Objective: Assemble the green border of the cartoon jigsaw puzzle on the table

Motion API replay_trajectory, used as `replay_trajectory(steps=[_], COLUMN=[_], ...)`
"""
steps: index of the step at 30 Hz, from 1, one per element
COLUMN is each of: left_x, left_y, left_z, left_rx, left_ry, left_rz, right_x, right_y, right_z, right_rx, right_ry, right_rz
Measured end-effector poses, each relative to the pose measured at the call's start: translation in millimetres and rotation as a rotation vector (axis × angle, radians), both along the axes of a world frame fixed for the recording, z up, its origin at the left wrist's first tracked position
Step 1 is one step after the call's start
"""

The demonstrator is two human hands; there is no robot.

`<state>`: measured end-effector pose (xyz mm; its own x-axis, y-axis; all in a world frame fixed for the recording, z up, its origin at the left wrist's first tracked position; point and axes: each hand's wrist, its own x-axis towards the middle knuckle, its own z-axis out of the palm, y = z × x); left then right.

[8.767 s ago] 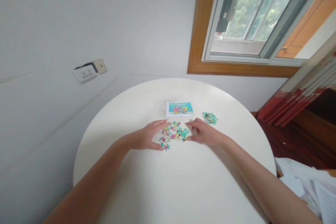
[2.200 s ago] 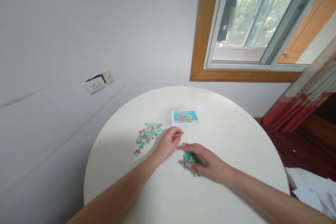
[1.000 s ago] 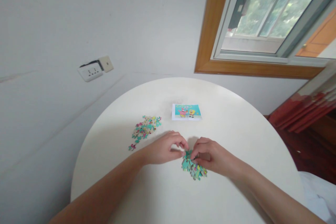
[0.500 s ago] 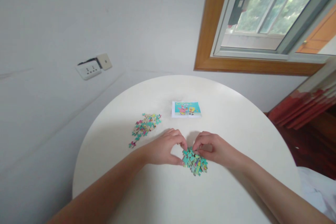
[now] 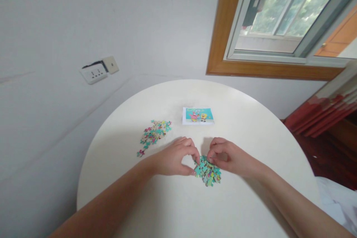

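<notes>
A small heap of jigsaw puzzle pieces (image 5: 208, 175), mostly turquoise with some yellow, lies on the white round table (image 5: 178, 208). At the heap's left edge is my left hand (image 5: 178, 157), open, thumb and fingertips apart and touching the outer pieces. From the right, my right hand (image 5: 230, 157) reaches to the heap's upper edge. Its thumb and index finger are pinched together; whatever may be between them is too small to make out. Beyond my left wrist sits a second pile of puzzle pieces (image 5: 154, 134) in turquoise, pink and beige.
Behind the hands lies a picture card (image 5: 198, 116) with cartoon figures. The table's far edge adjoins a wall with a socket (image 5: 94, 73). A wood-framed window (image 5: 267, 70) is at upper right, and a red and white curtain (image 5: 320, 111) hangs on the right.
My right hand has shifted slightly to the right, and its thumb and index finger have come together. The left fingertips have dipped a little lower along the heap's edge.
</notes>
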<state>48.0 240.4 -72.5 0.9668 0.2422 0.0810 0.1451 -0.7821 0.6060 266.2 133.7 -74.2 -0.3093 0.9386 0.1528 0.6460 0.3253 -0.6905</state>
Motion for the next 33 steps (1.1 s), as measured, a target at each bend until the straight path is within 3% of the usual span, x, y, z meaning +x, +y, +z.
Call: replay_trajectory(steps=[7, 13, 21, 26, 29, 33], left_x=[-0.1, 1.6, 0.1, 1.0, 2.0, 2.0], left_y=[0.5, 0.5, 4.7, 6.2, 5.2, 3.4], left_z=[-0.4, -3.5, -1.4, -3.5, -5.0, -5.8], left_rx=[-0.008, 0.022, -0.029, -0.067, -0.057, -0.043], left_ry=[-0.015, 0.006, 0.002, -0.033, -0.042, -0.045], left_rz=[-0.024, -0.041, -0.044, -0.014, 0.024, 0.048], right_x=[-8.9, -27.0, -31.7, -29.1, -23.7, -8.8], right_y=[-2.9, -7.7, -10.5, -8.7, -4.5, 3.7], right_z=[3.4, -5.6, -7.2, -8.9, -9.1, -4.0], right_rx=[0.076, 0.138, 0.104, 0.083, 0.043, -0.026], right_ry=[-0.014, -0.135, -0.189, -0.108, 0.051, 0.157], right_rz=[0.005, 0.003, -0.03, -0.023, -0.006, -0.197])
